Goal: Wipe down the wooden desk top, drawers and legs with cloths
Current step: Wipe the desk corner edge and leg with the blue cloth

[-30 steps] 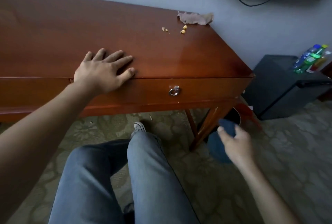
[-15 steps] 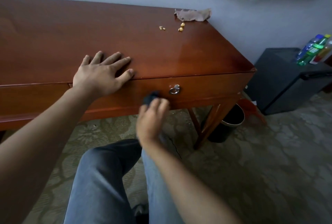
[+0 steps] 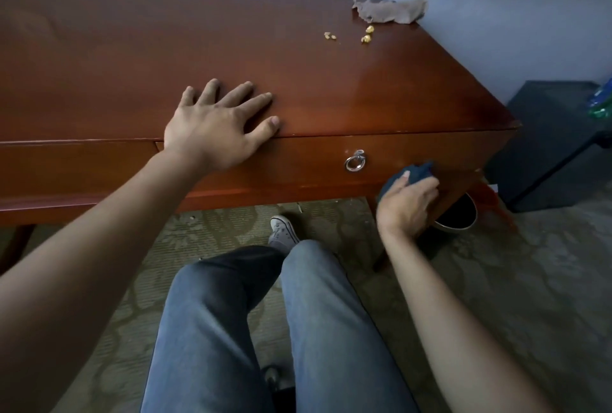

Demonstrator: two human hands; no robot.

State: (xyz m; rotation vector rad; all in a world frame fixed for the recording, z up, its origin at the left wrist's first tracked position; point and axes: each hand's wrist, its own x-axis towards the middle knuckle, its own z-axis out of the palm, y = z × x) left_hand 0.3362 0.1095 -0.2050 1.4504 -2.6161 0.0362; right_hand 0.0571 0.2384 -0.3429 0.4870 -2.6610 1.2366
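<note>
Wooden desk (image 3: pixel 231 48): left hand (image 3: pixel 212 127) flat; right hand (image 3: pixel 405 204) presses blue cloth (image 3: pixel 414 174).

My left hand (image 3: pixel 217 129) lies flat, fingers spread, on the desk top (image 3: pixel 132 58) at its front edge. My right hand (image 3: pixel 405 204) presses a dark blue cloth (image 3: pixel 415 173) against the drawer front (image 3: pixel 298 164), right of the ring pull (image 3: pixel 355 161).

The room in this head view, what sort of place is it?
Probably a hotel room: a long wooden desk against the wall, patterned carpet, and a small black fridge-like cabinet beside it.
</note>
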